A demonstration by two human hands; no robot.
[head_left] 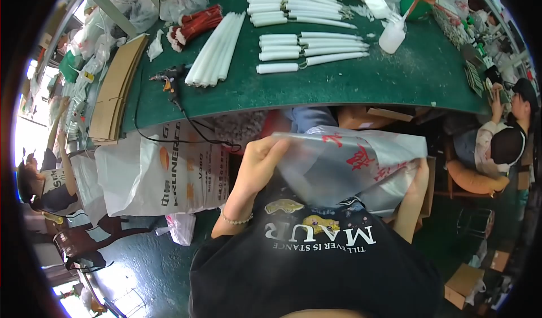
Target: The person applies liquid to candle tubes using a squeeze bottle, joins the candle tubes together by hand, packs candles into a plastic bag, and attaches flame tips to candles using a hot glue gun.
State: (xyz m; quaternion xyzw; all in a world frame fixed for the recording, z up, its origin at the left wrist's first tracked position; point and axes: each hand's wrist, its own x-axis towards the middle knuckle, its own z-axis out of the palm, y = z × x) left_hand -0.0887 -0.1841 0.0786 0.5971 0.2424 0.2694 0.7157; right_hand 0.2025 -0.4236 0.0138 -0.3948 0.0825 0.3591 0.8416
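Below the table's front edge, a translucent plastic bag point(333, 171) with red printing spreads across my lap. My left hand point(264, 155) is closed on its left upper edge, thumb and fingers pinching the film. At the bag's right side, my right hand point(419, 170) lies against the film, its fingers hidden by the bag. On the green table point(226, 100) ahead are white candle-like sticks point(212, 49) in a bundle. Several rows of white sticks joined in pairs by wire point(307, 52) lie to their right. A glue gun point(169, 81) rests at the left.
A white squeeze bottle point(392, 35) stands behind the rows, with red-stemmed pieces point(197, 25) at the back left. Flat cardboard point(117, 89) leans at the table's left end. A large printed sack point(169, 174) stands below. Co-workers sit left point(56, 177) and right point(499, 131).
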